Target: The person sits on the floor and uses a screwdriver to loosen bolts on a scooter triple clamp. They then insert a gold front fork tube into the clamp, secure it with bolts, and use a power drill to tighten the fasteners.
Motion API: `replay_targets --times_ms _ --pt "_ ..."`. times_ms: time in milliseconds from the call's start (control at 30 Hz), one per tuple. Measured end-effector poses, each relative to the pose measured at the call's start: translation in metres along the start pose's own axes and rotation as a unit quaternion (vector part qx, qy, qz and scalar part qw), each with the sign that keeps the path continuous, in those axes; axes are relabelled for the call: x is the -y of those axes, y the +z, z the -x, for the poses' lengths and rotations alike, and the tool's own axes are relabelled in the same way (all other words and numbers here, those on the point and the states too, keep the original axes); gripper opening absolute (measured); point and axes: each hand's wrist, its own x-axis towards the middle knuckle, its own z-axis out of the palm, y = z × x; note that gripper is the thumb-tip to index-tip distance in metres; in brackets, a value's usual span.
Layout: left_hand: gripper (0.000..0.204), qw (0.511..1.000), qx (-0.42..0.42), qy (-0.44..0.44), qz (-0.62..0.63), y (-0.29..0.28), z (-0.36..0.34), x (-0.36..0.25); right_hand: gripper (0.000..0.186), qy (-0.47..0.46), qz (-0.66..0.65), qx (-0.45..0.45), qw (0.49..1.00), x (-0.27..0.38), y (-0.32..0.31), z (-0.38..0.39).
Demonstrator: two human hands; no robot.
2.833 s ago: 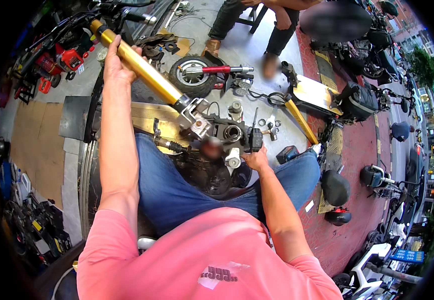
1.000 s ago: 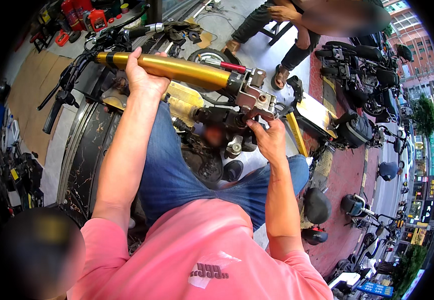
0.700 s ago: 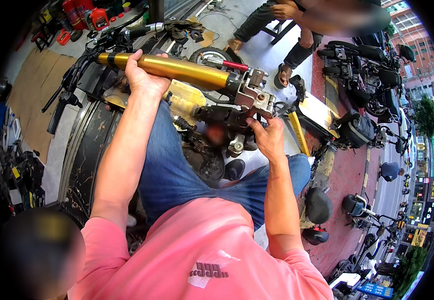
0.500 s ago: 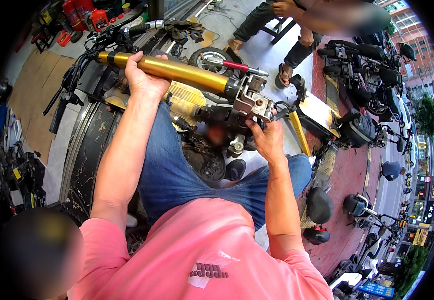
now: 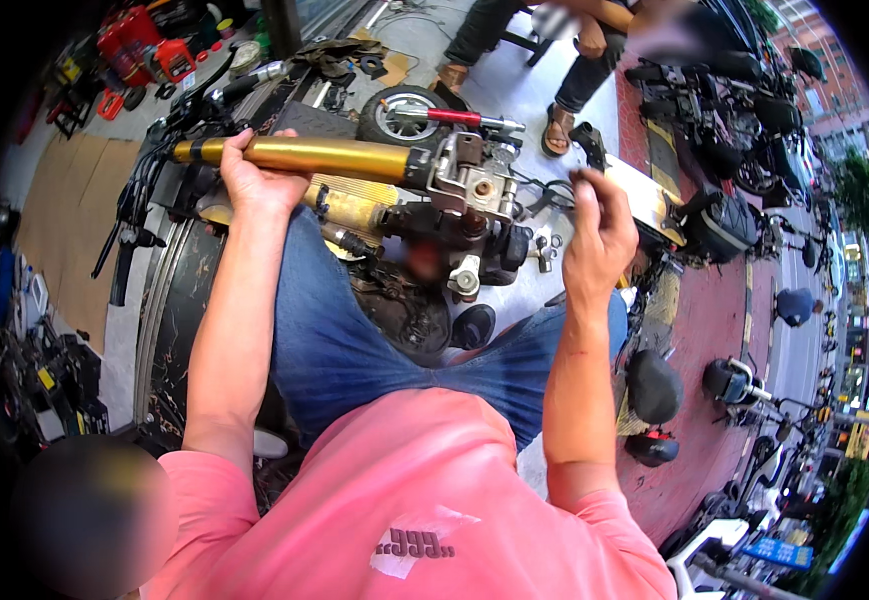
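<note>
A gold tubular stem (image 5: 340,158), apparently from an electric scooter, lies across my lap area. My left hand (image 5: 261,180) is wrapped around it toward its handlebar end. A worn metal hinge bracket (image 5: 482,188) sits at the stem's right end, with dark, greasy parts below it, including a silver clamp-like piece (image 5: 465,276). To the right of the bracket, my right hand (image 5: 603,235) is raised, touching none of these parts. Its fingers are loosely bent and apart, slightly blurred, with nothing visible in them. Black handlebars (image 5: 150,200) with cables extend at the left.
A red-and-silver shock absorber (image 5: 453,116) lies by a small wheel (image 5: 405,118) beyond the stem. Another person's sandalled foot (image 5: 559,130) is near a scooter deck (image 5: 645,200). Cardboard (image 5: 80,210) covers floor at left; a red oil bottle (image 5: 175,60) stands behind. Parked motorbikes (image 5: 735,120) line the right.
My right hand has let go of the hinge bracket area and moved right and up. The stem and bracket have shifted slightly left in view, with my left hand still holding the stem.
</note>
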Motion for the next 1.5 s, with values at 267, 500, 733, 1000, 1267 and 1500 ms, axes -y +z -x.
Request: replay_targets --times_ms 267,500,733,1000,1267,1500 --pt "0.047 0.999 -0.006 -0.008 -0.034 -0.001 0.003 0.003 0.044 -0.012 0.199 0.33 0.923 0.041 0.033 -0.034" --pt "0.042 0.998 0.016 -0.035 -0.05 -0.013 -0.007 -0.001 0.048 0.042 0.175 0.344 0.922 0.033 0.036 -0.032" --pt "0.041 0.998 0.007 -0.053 -0.042 -0.019 -0.015 -0.001 0.05 0.019 0.166 0.345 0.924 0.009 0.037 -0.027" --pt "0.041 0.997 0.02 -0.066 -0.037 -0.024 -0.021 0.0 0.062 0.016 0.212 0.351 0.912 0.01 0.036 -0.029" --pt "0.041 0.993 0.011 -0.106 -0.056 -0.026 -0.033 -0.001 0.064 0.035 0.226 0.395 0.89 0.014 0.037 -0.031" --pt "0.04 0.995 0.005 -0.074 -0.059 -0.027 -0.033 0.003 0.067 0.053 0.23 0.392 0.889 0.012 0.036 -0.029"
